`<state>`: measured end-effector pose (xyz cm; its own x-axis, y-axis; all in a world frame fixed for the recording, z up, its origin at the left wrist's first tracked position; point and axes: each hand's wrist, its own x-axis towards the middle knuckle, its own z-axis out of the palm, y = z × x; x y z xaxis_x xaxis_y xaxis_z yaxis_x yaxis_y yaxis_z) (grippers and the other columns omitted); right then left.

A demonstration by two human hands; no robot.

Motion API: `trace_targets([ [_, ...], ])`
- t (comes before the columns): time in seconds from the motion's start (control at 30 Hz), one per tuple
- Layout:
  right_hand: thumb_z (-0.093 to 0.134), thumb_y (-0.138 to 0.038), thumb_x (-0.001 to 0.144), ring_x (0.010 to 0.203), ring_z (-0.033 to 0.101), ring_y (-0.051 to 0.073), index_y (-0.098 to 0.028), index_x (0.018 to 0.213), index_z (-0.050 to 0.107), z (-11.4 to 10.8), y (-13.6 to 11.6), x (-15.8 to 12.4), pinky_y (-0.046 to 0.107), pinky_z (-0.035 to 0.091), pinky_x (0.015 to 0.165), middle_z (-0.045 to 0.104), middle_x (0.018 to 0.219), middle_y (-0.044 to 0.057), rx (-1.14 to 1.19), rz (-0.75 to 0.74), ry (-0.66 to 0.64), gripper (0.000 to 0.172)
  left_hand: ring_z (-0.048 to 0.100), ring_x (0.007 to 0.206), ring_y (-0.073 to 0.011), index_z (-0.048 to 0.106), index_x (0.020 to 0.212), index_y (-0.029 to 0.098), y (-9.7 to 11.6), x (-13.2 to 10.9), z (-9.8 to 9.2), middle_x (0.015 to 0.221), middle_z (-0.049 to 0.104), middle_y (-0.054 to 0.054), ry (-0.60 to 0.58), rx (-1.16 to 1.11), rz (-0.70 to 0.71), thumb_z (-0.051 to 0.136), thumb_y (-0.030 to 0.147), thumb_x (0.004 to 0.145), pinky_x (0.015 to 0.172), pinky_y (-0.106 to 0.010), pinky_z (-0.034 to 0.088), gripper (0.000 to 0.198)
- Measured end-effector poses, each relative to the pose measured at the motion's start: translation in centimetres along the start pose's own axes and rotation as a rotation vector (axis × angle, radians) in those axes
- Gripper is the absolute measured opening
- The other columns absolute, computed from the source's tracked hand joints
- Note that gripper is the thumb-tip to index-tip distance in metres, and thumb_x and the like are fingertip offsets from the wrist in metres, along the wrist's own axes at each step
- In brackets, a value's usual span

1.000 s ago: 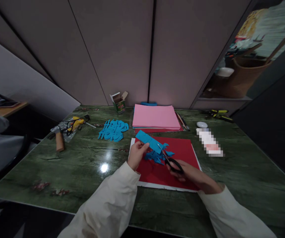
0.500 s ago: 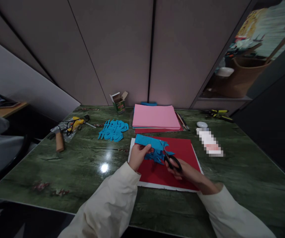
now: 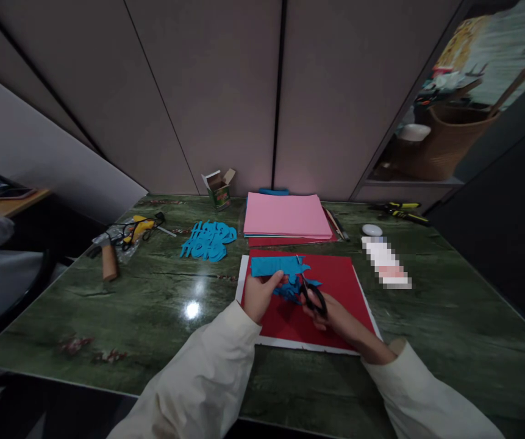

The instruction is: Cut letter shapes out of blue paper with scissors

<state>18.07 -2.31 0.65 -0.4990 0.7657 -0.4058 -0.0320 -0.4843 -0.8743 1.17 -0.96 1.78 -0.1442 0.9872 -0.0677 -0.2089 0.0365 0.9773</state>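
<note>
My left hand (image 3: 262, 294) pinches a strip of blue paper (image 3: 274, 266) by its lower edge, thumb on top. In my right hand (image 3: 324, 314) is a pair of black-handled scissors (image 3: 316, 299), with the blades at the strip's ragged right end. Blue paper scraps (image 3: 288, 291) lie beneath the strip. Under both hands lies a red sheet (image 3: 335, 292) on a slightly larger white one. Left of it are blue cut-out letters (image 3: 210, 240) on the green table (image 3: 161, 323).
A pink-topped paper stack (image 3: 287, 214) is behind the red sheet. Further left stand an open small box (image 3: 219, 190) and a yellow tool with a cord (image 3: 142, 227) near a wooden handle (image 3: 109, 262). Rightward are a white oval object (image 3: 372, 230) and yellow-black pliers-like tools (image 3: 406, 213).
The blue strip has tilted level and shifted slightly, with my left hand a little lower and to the right. My right hand and the scissors have moved slightly left.
</note>
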Motion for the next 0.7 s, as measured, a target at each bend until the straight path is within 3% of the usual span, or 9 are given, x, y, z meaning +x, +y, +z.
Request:
trace_targets([
  [0.7, 0.046, -0.058, 0.074, 0.033, 0.025, 0.002, -0.018, 0.077, 0.044, -0.10, 0.23, 0.13, 0.016, 0.021, 0.032, 0.041, 0.053, -0.007, -0.042, -0.010, 0.026, 0.040, 0.063, 0.063, -0.0192, 0.065, 0.072, 0.013, -0.90, 0.35, -0.21, 0.067, 0.068, -0.007, -0.008, -0.069, -0.050, 0.065, 0.035, 0.064, 0.060, -0.031, 0.049, 0.024],
])
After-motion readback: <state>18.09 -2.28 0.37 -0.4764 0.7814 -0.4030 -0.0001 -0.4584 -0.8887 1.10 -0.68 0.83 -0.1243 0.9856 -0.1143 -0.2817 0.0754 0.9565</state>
